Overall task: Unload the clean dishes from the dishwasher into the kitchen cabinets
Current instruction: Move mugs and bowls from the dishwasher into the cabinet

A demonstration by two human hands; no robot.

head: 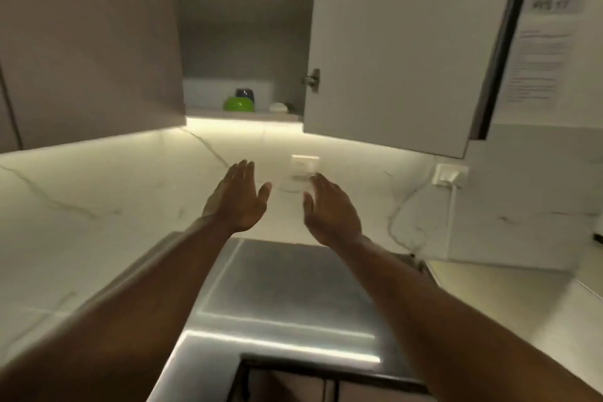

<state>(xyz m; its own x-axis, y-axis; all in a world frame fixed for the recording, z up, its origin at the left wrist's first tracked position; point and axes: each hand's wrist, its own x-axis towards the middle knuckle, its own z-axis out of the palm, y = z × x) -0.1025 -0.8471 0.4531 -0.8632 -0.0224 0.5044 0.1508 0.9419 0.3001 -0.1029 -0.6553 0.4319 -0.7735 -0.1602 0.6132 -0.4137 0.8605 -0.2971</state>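
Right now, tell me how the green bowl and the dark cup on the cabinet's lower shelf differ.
The glossy bright green bowl is low and wide; the dark blue-black cup is narrower and taller. The green bowl sits nearer the shelf's front edge, partly hiding the dark cup behind it. Both rest on the lower shelf of the open cabinet, untouched by either hand.

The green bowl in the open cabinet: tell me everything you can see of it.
The green bowl is bright lime green with a smooth, glossy look, perhaps plastic or glazed; the blur leaves that open. It seems to sit upside down, dome upward, on the lowest shelf of the open cabinet, near the front edge and left of centre. A dark blue cup stands right behind it, partly hidden by it; whether they touch cannot be told. Neither hand is near it.
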